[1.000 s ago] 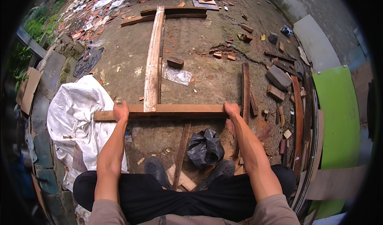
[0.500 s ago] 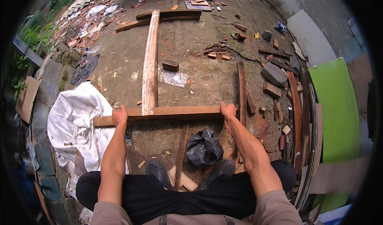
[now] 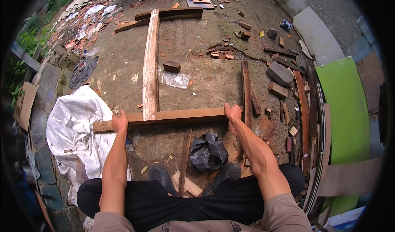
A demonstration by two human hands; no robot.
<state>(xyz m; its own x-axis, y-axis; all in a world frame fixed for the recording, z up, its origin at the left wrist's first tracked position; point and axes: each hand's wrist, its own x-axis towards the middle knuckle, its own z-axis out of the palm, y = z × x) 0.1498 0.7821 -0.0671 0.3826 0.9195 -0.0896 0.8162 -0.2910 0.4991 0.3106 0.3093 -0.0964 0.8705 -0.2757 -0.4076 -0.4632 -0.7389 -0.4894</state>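
Note:
A brown wooden beam (image 3: pixel 177 115) lies crosswise before me. Near its left end my left hand (image 3: pixel 119 122) is closed round it; at its right end my right hand (image 3: pixel 233 115) grips it, with some fingers hidden behind the wood. A long, whitish-faced plank (image 3: pixel 150 67) runs away from me, its near end meeting the beam's upper face. The plank's far end rests over dark timbers (image 3: pixel 173 14). Just right of my right hand lies a narrow dark board (image 3: pixel 246 88). The beam's left end touches a white sack (image 3: pixel 78 129).
A black plastic bag (image 3: pixel 209 152) sits between my feet, beside a thin wooden strip (image 3: pixel 185 162). A small wood block (image 3: pixel 171 66) and clear plastic (image 3: pixel 175 79) lie beyond the beam. Stone blocks (image 3: pixel 280 73) and wood scraps are scattered at right, near a green panel (image 3: pixel 343 108).
The whole view has shifted slightly, moving the scene a little leftward. Both hands keep their hold on the beam, which still meets the plank.

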